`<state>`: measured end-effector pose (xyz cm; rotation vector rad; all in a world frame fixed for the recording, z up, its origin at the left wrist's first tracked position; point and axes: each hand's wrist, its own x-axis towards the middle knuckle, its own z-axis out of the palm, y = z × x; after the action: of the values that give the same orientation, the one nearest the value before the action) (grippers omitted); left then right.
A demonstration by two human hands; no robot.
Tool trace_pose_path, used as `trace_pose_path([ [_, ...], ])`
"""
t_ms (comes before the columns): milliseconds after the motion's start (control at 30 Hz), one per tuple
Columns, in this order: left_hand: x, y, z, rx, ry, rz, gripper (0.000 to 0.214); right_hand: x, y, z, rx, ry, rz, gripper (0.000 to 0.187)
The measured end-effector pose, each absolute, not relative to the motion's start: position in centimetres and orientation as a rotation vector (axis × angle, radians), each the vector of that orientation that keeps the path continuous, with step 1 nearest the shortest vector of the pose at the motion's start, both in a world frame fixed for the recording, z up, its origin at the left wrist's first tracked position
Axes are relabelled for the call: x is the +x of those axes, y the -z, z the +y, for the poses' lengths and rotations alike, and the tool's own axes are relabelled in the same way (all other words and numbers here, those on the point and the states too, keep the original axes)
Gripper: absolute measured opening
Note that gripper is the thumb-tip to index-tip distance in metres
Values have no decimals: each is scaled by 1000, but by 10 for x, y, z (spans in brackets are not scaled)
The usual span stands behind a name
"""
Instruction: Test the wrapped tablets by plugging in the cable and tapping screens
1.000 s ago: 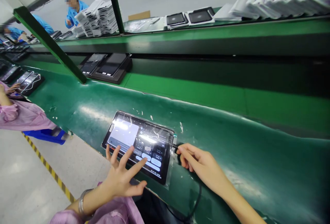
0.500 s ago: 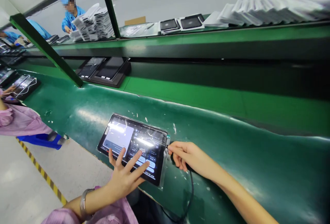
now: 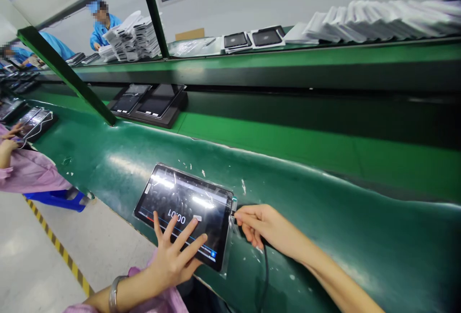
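Note:
A tablet (image 3: 169,190) in clear film lies on the green bench, its screen lit dark with "00:01" upside down from my side. My left hand (image 3: 176,253) rests over its near edge, fingers spread on the lower part of the screen. At the tablet's right edge, my right hand (image 3: 257,224) pinches the plug end of a black cable (image 3: 265,274). The plug meets the tablet's side, but my fingers hide most of it, so I cannot tell how deep it sits. The cable hangs down from my right hand toward the bench's near edge.
Two tablets (image 3: 160,100) lie on a dark tray on the green conveyor (image 3: 245,123). A green post (image 3: 68,78) slants at left. On the far shelf stand stacked white sleeves (image 3: 370,22) and boxed tablets (image 3: 266,37). A co-worker's pink sleeve (image 3: 32,169) is at left.
The tablet's screen has gone from a page with light panels to a dark one with "00:01". Both hands keep nearly the same places; the view has tilted slightly.

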<state>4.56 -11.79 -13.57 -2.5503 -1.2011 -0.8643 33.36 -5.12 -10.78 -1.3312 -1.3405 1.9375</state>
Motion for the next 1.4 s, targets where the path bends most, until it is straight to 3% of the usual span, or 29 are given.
trace_pose_path([
  [500, 55, 121, -117, -2681, 796, -1144, 48, 429, 118, -125, -1561, -1793, -1013, 67],
  [567, 52, 106, -121, -2755, 630, -1158, 60, 424, 115, -123, -1524, -1785, -999, 65],
  [667, 42, 79, -121, -2974, 306, -1067, 101, 408, 112, -107, -1444, -1795, -972, 63],
  [733, 34, 68, -109, -3025, 271, -1101, 107, 399, 113, -96, -1346, -1836, -944, 59],
  [1000, 26, 54, -20, -2757, 483, -1500, 51, 401, 123, -93, -1163, -1896, -806, 49],
  [1400, 33, 60, -2, -2823, 382, -1398, 41, 403, 112, -93, -1153, -1916, -809, 48],
])
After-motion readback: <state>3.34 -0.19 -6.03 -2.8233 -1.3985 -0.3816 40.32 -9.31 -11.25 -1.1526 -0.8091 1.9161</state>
